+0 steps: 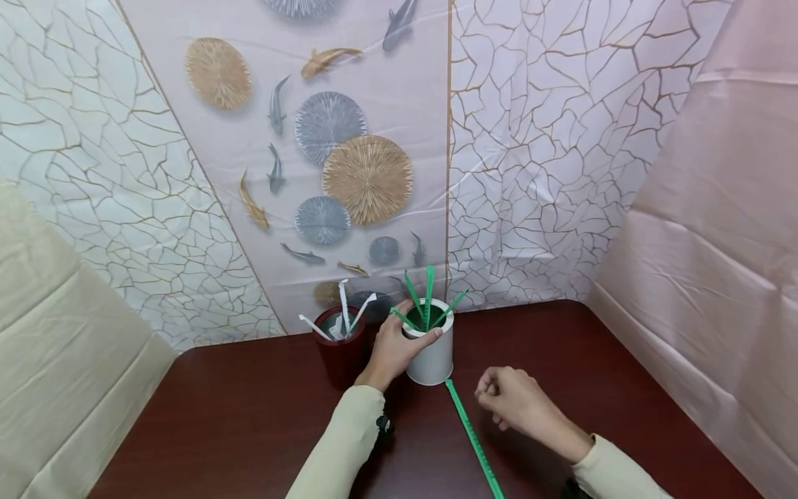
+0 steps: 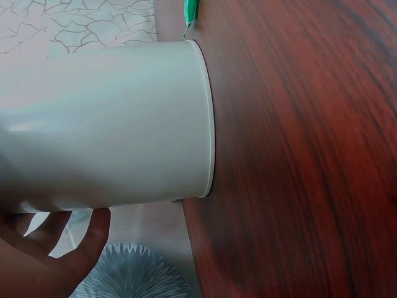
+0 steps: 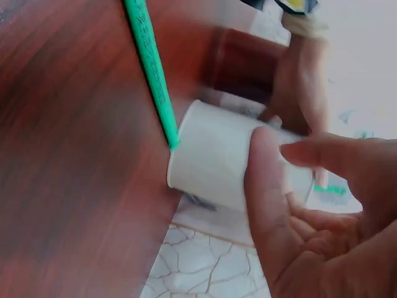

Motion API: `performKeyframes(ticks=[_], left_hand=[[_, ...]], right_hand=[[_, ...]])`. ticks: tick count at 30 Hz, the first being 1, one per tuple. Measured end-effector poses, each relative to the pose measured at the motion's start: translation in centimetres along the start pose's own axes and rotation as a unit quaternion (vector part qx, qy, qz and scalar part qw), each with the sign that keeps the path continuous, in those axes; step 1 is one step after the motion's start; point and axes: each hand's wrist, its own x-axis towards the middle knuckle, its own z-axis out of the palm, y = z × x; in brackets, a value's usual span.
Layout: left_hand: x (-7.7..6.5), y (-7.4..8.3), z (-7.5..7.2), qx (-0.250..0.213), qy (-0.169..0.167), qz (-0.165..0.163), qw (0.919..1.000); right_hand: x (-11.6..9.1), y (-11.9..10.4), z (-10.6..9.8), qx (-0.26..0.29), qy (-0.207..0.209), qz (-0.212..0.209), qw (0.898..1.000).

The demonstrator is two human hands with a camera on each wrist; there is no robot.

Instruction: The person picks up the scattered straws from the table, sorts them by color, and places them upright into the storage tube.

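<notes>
My left hand (image 1: 393, 350) grips the white cylindrical container (image 1: 430, 360) near its rim, thumb across the near side and fingers curled round the far left side. Several green wrapped straws (image 1: 429, 298) stand and lean inside it. The left wrist view shows the container's pale wall (image 2: 124, 124) upright on the table, with fingers along one side. Another green wrapped straw (image 1: 474, 440), bearing dark print, lies on the table, its far end at the container's base. Right of that straw hovers my right hand (image 1: 520, 402), fingers loosely bent, thumb and index finger apart with nothing between them.
A dark red container (image 1: 339, 360) with several white wrapped straws (image 1: 344, 308) stands left of the white one. The dark reddish table (image 1: 249, 430) ends at a patterned cloth backdrop (image 1: 530, 173) behind, with plain cloth (image 1: 704, 277) at the sides.
</notes>
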Motion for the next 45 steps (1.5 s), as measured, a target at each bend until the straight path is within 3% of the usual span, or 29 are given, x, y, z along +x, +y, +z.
performKeyframes(ticks=[4,9,16,21,24,27,30,34,37,40,43,45], left_hand=[[0.0,-0.1,-0.1,0.000,-0.007,-0.012,0.9999],[0.0,-0.1,-0.2,0.003,-0.014,-0.013,0.9998],[0.0,0.0,-0.4,0.003,-0.014,-0.021,0.9997],[0.0,0.0,-0.2,0.007,-0.016,-0.021,0.9996],[0.0,0.0,-0.2,0.002,-0.014,-0.017,0.9998],[0.1,0.0,-0.2,-0.001,-0.013,-0.016,0.9998],[0.2,-0.1,-0.2,-0.001,-0.012,-0.019,0.9997],[0.2,-0.1,-0.3,0.006,-0.012,-0.023,0.9996],[0.1,-0.1,-0.3,0.007,-0.014,-0.026,0.9995],[0.1,-0.1,-0.4,0.001,-0.014,-0.029,0.9995],[0.0,-0.1,-0.3,-0.009,-0.016,-0.027,0.9995],[0.1,-0.1,-0.2,-0.015,-0.017,-0.019,0.9996]], right_hand=[[0.2,-0.1,1.7,-0.056,-0.052,0.023,0.997],[0.5,0.3,3.7,-0.137,-0.102,0.048,0.984],[1.5,1.1,3.6,-0.173,-0.079,0.058,0.980],[1.2,0.4,1.3,-0.128,-0.051,0.054,0.989],[0.7,-1.8,-1.4,-0.087,-0.005,0.011,0.996],[0.4,-4.6,-4.6,-0.059,0.052,-0.060,0.995],[0.4,-7.4,-7.4,-0.045,0.118,-0.135,0.983],[1.3,-10.3,-9.5,-0.034,0.205,-0.214,0.954],[2.9,-11.4,-9.6,-0.027,0.246,-0.258,0.934],[4.9,-11.3,-8.4,-0.016,0.257,-0.293,0.921],[6.9,-9.9,-6.4,-0.001,0.245,-0.303,0.921],[7.9,-8.5,-4.9,0.006,0.230,-0.294,0.928]])
